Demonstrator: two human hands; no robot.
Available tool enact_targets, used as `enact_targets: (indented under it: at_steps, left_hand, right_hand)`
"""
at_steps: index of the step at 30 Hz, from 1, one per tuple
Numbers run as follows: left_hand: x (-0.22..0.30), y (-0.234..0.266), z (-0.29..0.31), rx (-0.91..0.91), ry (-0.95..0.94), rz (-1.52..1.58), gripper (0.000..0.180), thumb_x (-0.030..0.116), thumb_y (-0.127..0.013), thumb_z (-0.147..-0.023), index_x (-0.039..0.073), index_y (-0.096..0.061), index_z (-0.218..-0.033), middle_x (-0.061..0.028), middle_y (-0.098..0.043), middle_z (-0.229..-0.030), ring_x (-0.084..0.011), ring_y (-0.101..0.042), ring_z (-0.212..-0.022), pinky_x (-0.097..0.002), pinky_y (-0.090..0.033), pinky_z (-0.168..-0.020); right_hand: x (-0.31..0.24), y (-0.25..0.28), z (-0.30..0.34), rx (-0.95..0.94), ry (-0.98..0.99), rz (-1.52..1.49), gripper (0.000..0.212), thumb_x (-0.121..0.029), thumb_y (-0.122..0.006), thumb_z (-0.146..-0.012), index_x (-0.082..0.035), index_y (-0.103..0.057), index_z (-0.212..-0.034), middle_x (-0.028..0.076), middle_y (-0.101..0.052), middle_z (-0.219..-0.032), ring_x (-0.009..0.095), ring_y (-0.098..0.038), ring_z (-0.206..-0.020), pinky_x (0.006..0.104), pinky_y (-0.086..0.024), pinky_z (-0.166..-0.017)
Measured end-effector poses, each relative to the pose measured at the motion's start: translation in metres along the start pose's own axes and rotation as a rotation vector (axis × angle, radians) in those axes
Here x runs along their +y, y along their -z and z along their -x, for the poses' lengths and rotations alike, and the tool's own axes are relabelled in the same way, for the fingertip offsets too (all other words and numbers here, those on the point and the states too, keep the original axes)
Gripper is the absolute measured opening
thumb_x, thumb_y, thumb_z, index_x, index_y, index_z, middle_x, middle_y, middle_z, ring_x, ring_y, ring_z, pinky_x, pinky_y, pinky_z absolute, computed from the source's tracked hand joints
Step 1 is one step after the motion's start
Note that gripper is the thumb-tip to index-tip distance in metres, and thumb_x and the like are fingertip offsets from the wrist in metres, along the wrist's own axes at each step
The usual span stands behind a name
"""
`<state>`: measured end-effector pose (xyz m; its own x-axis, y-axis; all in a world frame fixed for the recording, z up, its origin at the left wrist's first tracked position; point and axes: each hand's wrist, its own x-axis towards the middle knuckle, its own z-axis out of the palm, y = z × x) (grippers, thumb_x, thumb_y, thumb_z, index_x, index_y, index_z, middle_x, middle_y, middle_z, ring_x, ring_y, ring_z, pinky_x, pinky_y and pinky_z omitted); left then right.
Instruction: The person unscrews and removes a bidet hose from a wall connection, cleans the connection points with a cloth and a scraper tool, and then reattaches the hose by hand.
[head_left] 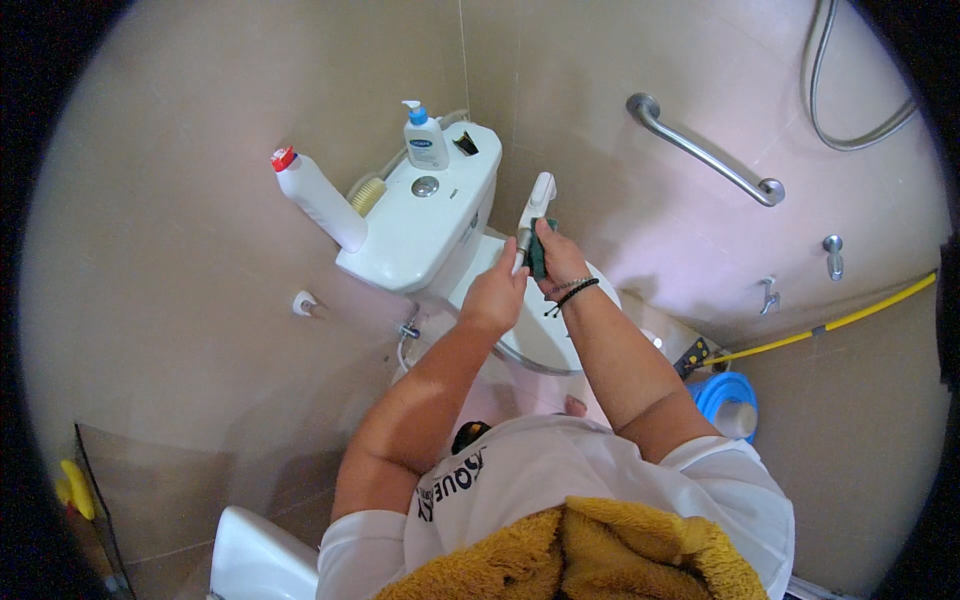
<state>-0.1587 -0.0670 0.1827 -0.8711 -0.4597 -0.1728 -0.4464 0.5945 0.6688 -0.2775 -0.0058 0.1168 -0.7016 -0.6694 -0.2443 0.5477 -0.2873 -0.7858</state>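
My left hand [494, 297] is closed around the lower handle of a white shower head [541, 192], above the toilet. Pressed against its neck is a dark green scouring pad [537, 256], gripped by my right hand [563, 261], which wears beaded bracelets. The shower head tilts up and away from me. Below my hands lies the white toilet lid [545, 338], partly hidden by my arms. The toilet tank [400, 235] is just to the left.
On the tank stand a white bottle with red cap [322, 202], a pump bottle [427, 142] and a pale-bristled brush [368, 196]. A metal grab bar [705, 152] and small tap [769, 296] are on the right wall. A yellow hose [850, 320] runs above a blue bucket [722, 390].
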Motion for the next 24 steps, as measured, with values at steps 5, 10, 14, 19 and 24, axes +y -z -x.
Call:
enact_targets:
  at_steps: [5,10,14,19,24]
  left_hand:
    - [-0.014,-0.011,0.014,-0.018,0.031,-0.037,0.051,0.029,-0.038,-0.08,0.011,-0.023,-0.125,-0.0257,-0.052,-0.086,-0.039,-0.05,-0.08,-0.0442,-0.038,-0.072]
    - [-0.039,-0.016,0.013,0.03,-0.146,0.429,0.049,0.023,-0.043,-0.079,0.01,-0.027,-0.124,-0.0167,-0.055,-0.071,-0.0267,-0.054,-0.062,-0.0365,-0.042,-0.061]
    - [-0.038,0.01,0.013,-0.081,0.003,0.6,0.05,0.019,-0.044,-0.079,0.012,-0.026,-0.125,-0.0052,-0.048,-0.058,-0.0137,-0.046,-0.049,-0.0277,-0.04,-0.046]
    - [-0.035,0.036,0.016,-0.218,0.095,0.753,0.051,0.019,-0.042,-0.079,0.018,-0.023,-0.126,0.0012,-0.036,-0.051,-0.008,-0.035,-0.041,-0.0221,-0.031,-0.034]
    - [-0.051,0.025,0.024,-0.252,0.085,0.793,0.051,0.019,-0.042,-0.079,0.019,-0.022,-0.126,0.001,-0.037,-0.051,-0.0076,-0.035,-0.04,-0.021,-0.03,-0.033]
  right_hand:
    - [-0.016,-0.038,0.004,0.046,-0.095,-0.064,0.032,-0.031,-0.053,-0.077,-0.002,-0.046,-0.089,0.008,-0.052,-0.066,0.02,-0.054,-0.055,0.0302,-0.046,-0.049]
    - [-0.022,-0.043,-0.008,0.122,0.01,-0.218,0.04,-0.047,-0.049,-0.074,-0.006,-0.047,-0.073,0.007,-0.049,-0.057,0.021,-0.05,-0.048,0.0322,-0.044,-0.046]
    - [-0.011,-0.069,-0.001,0.019,-0.047,-0.177,0.045,-0.051,-0.04,-0.076,-0.006,-0.047,-0.08,0.008,-0.05,-0.058,0.023,-0.051,-0.048,0.0333,-0.044,-0.045]
    - [-0.005,-0.085,0.004,0.077,0.01,-0.217,0.041,-0.042,-0.047,-0.078,-0.002,-0.047,-0.086,0.01,-0.053,-0.06,0.021,-0.054,-0.049,0.0308,-0.045,-0.043]
    - [-0.032,-0.087,-0.011,0.224,-0.155,-0.246,0.045,-0.052,-0.045,-0.074,-0.008,-0.044,-0.08,0.012,-0.05,-0.058,0.023,-0.052,-0.048,0.0355,-0.046,-0.045]
